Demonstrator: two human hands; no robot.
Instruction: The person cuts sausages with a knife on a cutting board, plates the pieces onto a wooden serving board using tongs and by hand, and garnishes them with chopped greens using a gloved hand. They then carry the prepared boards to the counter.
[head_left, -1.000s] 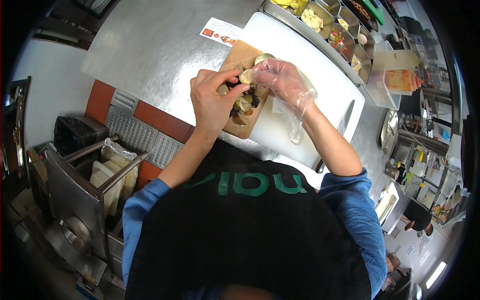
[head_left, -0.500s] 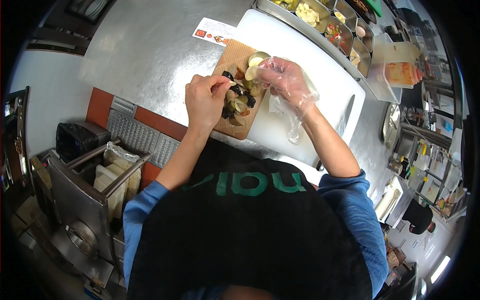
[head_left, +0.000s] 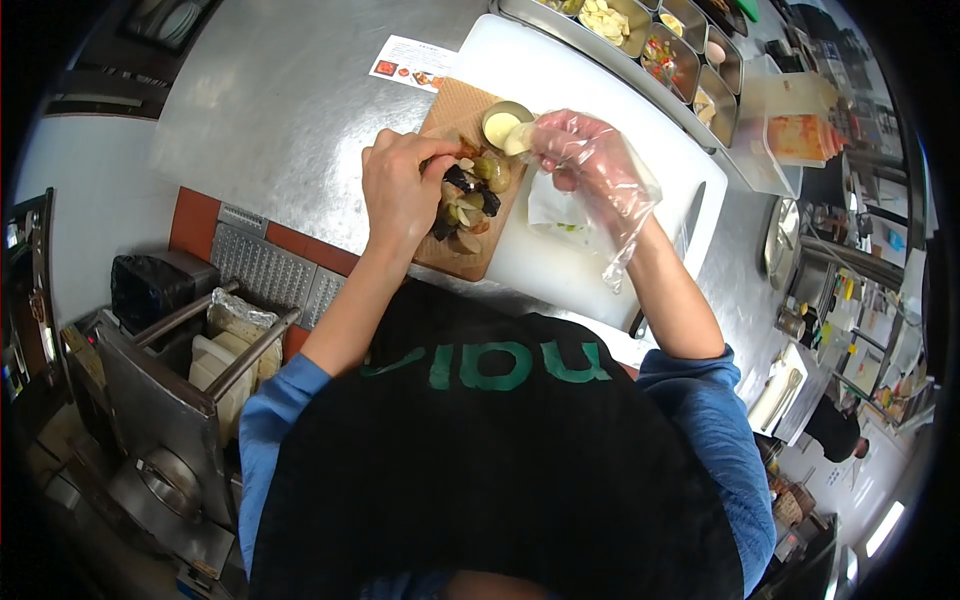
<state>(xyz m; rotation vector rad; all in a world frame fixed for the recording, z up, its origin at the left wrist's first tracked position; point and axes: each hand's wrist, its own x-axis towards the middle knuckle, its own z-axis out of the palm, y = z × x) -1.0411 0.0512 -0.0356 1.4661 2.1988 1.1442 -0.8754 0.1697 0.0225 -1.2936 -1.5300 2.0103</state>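
Where the bare left hand [head_left: 400, 185] works: its fingers are bent, thumb and fingertips drawn close together over the far end of the food pile [head_left: 467, 210] — whether they pinch a piece cannot be told.
Gloved right hand [head_left: 590, 165]: the fingers curl inward inside a loose clear glove [head_left: 642, 200], gripping a pale slice [head_left: 517, 139] at the fingertips.
Pale slice: its end overlaps the near right side of a small metal cup [head_left: 501, 127] of pale yellow sauce; whether it touches the sauce is unclear.
Food pile: dark pieces [head_left: 491, 204], pale slices and rounded green pieces [head_left: 493, 171] lie heaped on the wooden board [head_left: 448, 262], below the cup and between the two hands.
White cutting board [head_left: 530, 65]: it lies to the right of the wooden one, with a piece of white paper [head_left: 550, 205] near the gloved hand and a knife [head_left: 692, 215] along its right side.
Printed card [head_left: 405, 62]: it rests on the steel table, beyond the left hand.
Compared with half a second ago: the left fingertips, then showing a small pale bit, sit farther up the pile with that bit out of sight; the right hand has shifted right, and the slice has moved from the food to the cup.
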